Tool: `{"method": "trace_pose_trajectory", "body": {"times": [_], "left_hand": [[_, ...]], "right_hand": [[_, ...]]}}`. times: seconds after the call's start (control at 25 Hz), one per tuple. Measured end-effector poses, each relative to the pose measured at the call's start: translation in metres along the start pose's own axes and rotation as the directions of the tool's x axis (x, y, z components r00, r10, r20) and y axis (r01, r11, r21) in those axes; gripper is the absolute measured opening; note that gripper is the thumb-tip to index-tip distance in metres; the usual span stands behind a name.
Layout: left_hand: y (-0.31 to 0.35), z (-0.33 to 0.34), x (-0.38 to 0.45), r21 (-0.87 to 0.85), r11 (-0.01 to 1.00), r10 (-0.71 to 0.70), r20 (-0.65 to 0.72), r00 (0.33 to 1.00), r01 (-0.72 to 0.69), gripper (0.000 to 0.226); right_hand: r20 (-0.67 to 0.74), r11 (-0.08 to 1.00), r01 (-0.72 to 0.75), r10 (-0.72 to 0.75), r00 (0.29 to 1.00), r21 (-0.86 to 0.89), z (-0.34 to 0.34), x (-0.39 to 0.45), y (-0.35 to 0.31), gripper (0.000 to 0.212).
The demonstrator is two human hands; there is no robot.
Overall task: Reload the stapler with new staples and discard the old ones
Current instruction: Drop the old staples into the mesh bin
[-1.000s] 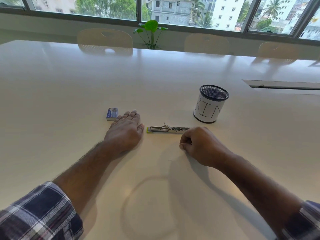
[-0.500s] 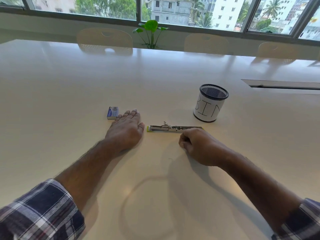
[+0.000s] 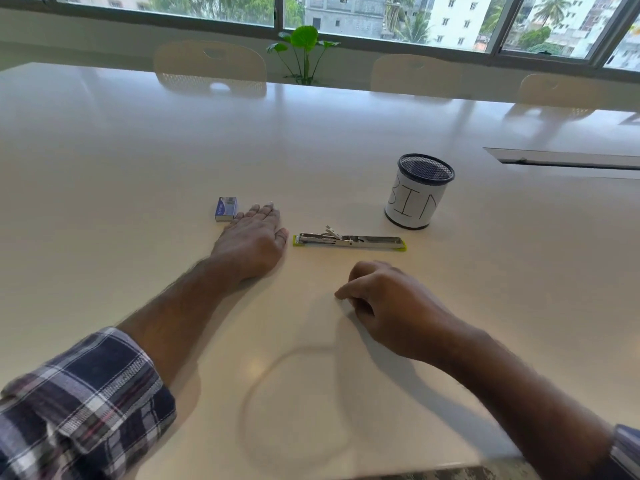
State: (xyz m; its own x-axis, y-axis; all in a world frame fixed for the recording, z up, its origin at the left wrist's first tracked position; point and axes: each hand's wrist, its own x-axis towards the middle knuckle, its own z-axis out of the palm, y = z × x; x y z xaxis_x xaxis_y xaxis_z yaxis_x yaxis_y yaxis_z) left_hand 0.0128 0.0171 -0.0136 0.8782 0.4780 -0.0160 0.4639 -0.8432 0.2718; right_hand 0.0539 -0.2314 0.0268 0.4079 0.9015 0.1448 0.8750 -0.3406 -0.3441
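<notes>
With my left hand [image 3: 254,242] flat, fingers together, and right hand [image 3: 384,299] loosely curled and empty, I'd steady the opened stapler [image 3: 349,240] before tipping old staples into the bin [image 3: 418,192]

An office meeting room: long white table [image 3: 311,150], 3 chairs [image 3: 209,69] opposite, wide windows [image 3: 381,15].

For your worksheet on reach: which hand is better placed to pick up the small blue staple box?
Left. The left hand lies flat right beside the small blue staple box; the right hand is curled, nearer the person than the opened stapler.
</notes>
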Motion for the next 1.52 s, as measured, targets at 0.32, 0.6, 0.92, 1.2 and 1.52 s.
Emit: {"method": "trace_pose_trajectory", "body": {"times": [0.32,0.6,0.92,1.2,1.52], "left_hand": [[0.000,0.001,-0.003,0.006,1.000,-0.003,-0.020,1.000,0.003,0.059],[0.004,0.001,-0.014,-0.028,0.999,-0.019,-0.076,0.997,0.017,0.057],[0.006,0.000,-0.015,-0.019,1.000,-0.009,-0.085,0.996,0.007,0.057],[0.002,0.003,-0.007,-0.002,1.000,-0.024,-0.067,0.997,0.024,0.057],[0.000,0.002,-0.005,0.017,0.999,-0.028,-0.050,0.998,0.029,0.058]], "right_hand": [[0.054,1.000,0.000,0.000,0.999,-0.008,-0.003,-0.032,-0.012,0.012],[0.094,0.971,-0.239,0.238,0.967,0.003,0.003,-0.010,-0.014,0.014],[0.106,0.975,-0.209,0.216,0.971,-0.075,0.001,-0.008,0.006,0.016],[0.083,0.995,-0.086,0.091,0.992,-0.057,-0.005,0.026,0.049,0.018],[0.019,0.932,-0.181,0.184,0.983,0.314,-0.012,0.034,0.068,0.013]]}}
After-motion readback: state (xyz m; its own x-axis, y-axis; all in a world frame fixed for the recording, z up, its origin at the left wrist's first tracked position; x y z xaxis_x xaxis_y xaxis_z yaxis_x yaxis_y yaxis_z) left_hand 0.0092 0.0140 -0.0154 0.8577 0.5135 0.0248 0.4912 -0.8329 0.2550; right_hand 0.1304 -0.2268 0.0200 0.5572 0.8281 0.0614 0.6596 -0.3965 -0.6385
